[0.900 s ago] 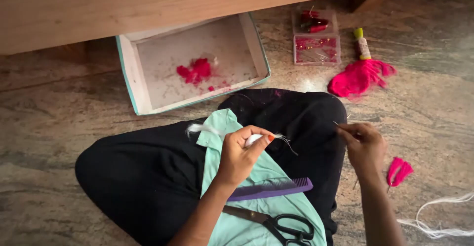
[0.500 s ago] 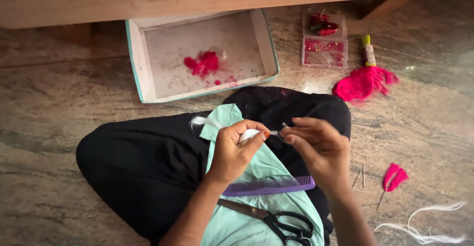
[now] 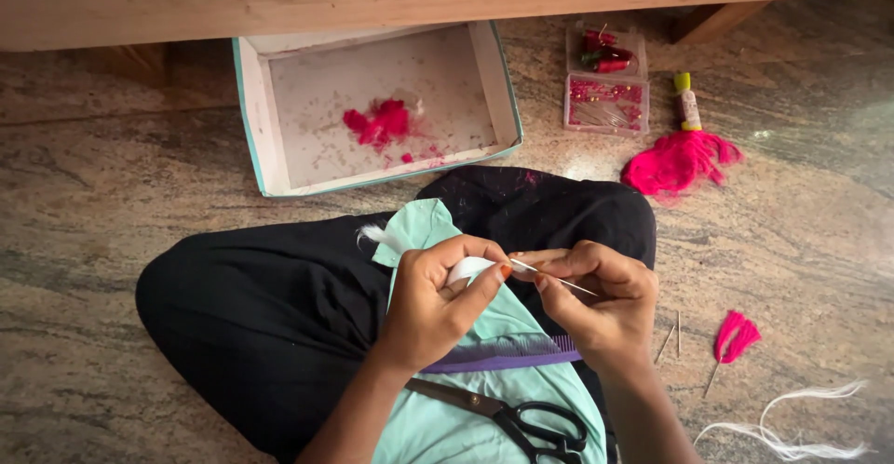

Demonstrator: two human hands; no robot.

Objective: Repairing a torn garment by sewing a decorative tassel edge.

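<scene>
A small bundle of white thread (image 3: 468,268) is pinched between the thumb and fingers of the left hand (image 3: 438,301), held over the lap just above a mint-green cloth (image 3: 494,334). A thin needle (image 3: 557,280) is gripped between the closed fingertips of the right hand (image 3: 596,301), its shaft lying nearly level and its near end touching the white bundle. The two hands are brought close together, fingertips almost meeting.

The step in hand is judged to be the binding or stitching of the white bundle, with the needle set at its side. A steady pinch on the bundle and a straight, careful push or pull of the needle are called for next, with the fingertips kept out of the point's way.

A purple comb (image 3: 507,357) is laid across the cloth beneath the hands, and black-handled scissors (image 3: 521,417) rest lower on the lap. On the stone floor (image 3: 112,203), an open cardboard box (image 3: 265,138) with pink scraps is seen ahead, a clear plastic case (image 3: 605,101) and a heap of pink thread (image 3: 680,161) to the right, a finished pink tassel (image 3: 736,336) near the right knee, and loose white thread (image 3: 792,427) beyond it.
</scene>
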